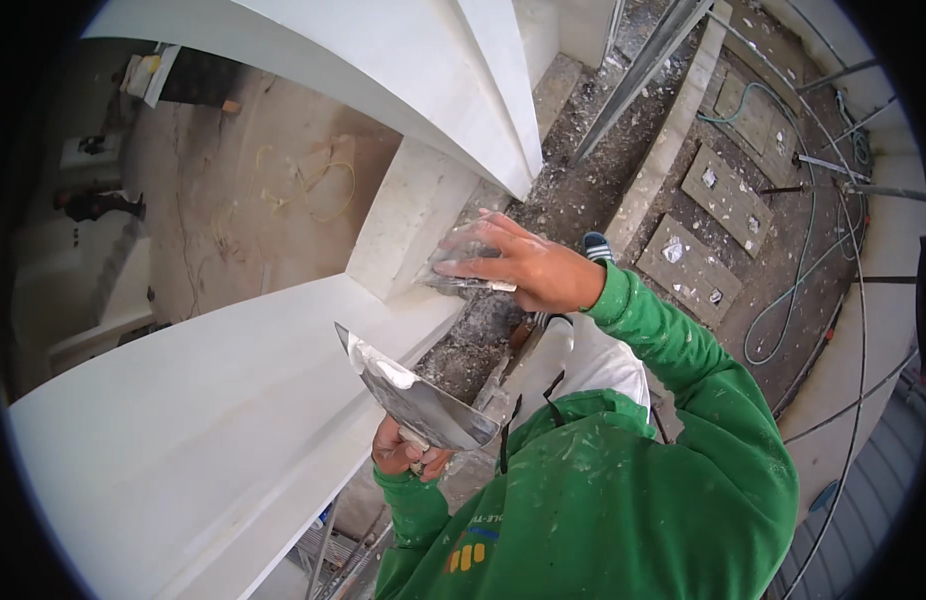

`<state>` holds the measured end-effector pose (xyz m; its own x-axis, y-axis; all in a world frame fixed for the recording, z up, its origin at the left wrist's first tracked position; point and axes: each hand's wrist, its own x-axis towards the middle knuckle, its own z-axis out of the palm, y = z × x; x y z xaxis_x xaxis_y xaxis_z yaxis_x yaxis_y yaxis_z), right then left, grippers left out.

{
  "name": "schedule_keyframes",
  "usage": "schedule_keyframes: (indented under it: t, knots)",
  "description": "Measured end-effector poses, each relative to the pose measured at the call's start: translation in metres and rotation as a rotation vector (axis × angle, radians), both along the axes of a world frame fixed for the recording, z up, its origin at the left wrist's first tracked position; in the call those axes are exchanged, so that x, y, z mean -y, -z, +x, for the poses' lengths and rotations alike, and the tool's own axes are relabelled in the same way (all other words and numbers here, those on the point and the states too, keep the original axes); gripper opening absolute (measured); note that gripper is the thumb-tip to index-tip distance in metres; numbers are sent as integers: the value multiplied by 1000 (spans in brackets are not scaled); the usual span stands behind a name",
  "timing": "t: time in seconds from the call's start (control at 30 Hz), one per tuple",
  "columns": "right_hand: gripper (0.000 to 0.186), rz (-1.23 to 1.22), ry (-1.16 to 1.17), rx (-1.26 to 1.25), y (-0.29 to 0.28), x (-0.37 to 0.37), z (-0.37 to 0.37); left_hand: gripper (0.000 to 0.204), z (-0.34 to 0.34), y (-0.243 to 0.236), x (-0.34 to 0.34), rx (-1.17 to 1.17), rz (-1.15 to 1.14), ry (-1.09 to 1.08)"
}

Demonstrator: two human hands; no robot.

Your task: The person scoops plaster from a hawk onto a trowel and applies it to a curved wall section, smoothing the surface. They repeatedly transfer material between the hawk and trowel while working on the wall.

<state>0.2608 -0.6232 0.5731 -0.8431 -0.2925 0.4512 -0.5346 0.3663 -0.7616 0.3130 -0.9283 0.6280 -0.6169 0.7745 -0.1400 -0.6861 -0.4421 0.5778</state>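
My left hand (411, 450) is closed round the handle of a wide metal plastering trowel (423, 402), whose blade is tilted up. White plaster (385, 366) lies along the blade's upper edge. Farther forward, my right hand (543, 268) grips a thin, flat plastering blade (461, 280), with fingers spread over its face. This blade is at the corner where a pale upright wall face (408, 215) meets the white sill (233, 370). The fingers hide part of it, and I cannot tell whether it touches the wall.
A tall white panel (403, 60) rises ahead. Through the opening is a dusty floor (253, 190) with a yellow cord (328, 185) and a person (103, 205) at far left. Rubble (473, 350) lies by my feet. To the right are boards (688, 270), a green hose (803, 270) and metal poles (638, 85).
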Motion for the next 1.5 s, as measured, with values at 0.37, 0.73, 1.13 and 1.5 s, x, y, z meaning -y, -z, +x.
schedule_keyframes:
  t: [0.37,0.73,1.13,1.5]
  knots:
    - [49,-407,1026,-184,90,1,-127,58,19,-7,-12,-17,-253,-143]
    - [61,-252,786,24,81,77,-70,61,21,3,-13,7,-260,-186]
    - [79,-118,-107,-11,-60,38,72,63,14,8,-18,59,211,68]
    - [34,70,683,147,98,-109,-66,60,29,-20,-53,-233,60,-294]
